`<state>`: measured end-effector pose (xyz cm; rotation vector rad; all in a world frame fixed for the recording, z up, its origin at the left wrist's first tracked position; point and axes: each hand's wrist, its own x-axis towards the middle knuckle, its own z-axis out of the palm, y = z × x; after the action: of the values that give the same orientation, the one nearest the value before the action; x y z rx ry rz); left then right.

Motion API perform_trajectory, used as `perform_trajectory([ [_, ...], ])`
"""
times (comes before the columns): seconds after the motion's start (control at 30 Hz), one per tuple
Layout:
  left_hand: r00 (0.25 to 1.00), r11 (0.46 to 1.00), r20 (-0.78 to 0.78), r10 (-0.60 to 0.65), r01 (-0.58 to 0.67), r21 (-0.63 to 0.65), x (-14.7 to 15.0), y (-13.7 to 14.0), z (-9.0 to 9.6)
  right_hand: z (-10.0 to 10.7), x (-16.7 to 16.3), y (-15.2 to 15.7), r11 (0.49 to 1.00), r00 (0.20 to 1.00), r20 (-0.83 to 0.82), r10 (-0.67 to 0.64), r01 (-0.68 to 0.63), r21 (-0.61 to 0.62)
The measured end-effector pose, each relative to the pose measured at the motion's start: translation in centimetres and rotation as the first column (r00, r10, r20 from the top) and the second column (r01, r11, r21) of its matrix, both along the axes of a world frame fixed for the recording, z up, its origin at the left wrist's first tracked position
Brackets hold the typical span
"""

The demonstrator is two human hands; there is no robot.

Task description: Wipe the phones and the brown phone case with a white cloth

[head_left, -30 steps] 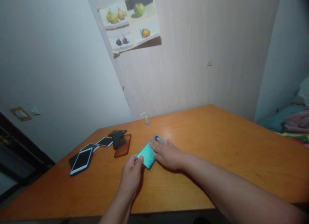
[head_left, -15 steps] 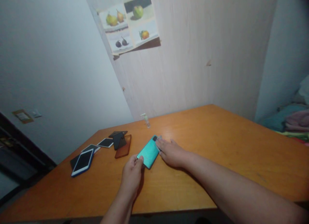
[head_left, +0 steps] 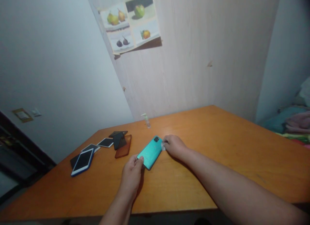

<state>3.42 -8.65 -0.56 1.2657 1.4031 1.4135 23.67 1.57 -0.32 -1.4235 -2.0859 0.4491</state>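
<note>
A turquoise smartphone [head_left: 150, 153] with a textured back lies tilted over the table, its black camera block at the far end. My left hand [head_left: 132, 168] grips its near left corner, thumb on top. At the phone's far right edge, my right hand [head_left: 173, 146] pinches a small whitish cloth [head_left: 163, 146], bunched under curled fingers and partly hidden. The cloth touches the edge or sits right beside it; I cannot tell which.
On the wooden table [head_left: 218, 179], a white tablet in a blue case [head_left: 83, 162], several dark and white flat devices and a brown case [head_left: 124, 147] lie to the left. A small clear pump bottle [head_left: 146, 121] stands at the back. Folded fabrics [head_left: 296, 121] are at far right.
My right hand has drawn off the camera end to the phone's right edge, fingers curling from flat to a pinch around the cloth. The camera block now shows fully. My left hand is nearly unchanged.
</note>
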Motion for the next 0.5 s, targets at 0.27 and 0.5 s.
perform_trajectory([
  [0.27,0.999,0.999,0.048,-0.01,0.008,0.035,0.4,-0.1,0.2,-1.1,0.1,0.7,0.997,0.996,-0.048,-0.078,0.077,-0.021],
  [0.5,0.998,0.998,0.061,0.009,-0.013,0.063,0.8,0.2,-0.4,-1.5,0.5,1.1,0.999,0.998,-0.054,-0.035,0.035,-0.004],
])
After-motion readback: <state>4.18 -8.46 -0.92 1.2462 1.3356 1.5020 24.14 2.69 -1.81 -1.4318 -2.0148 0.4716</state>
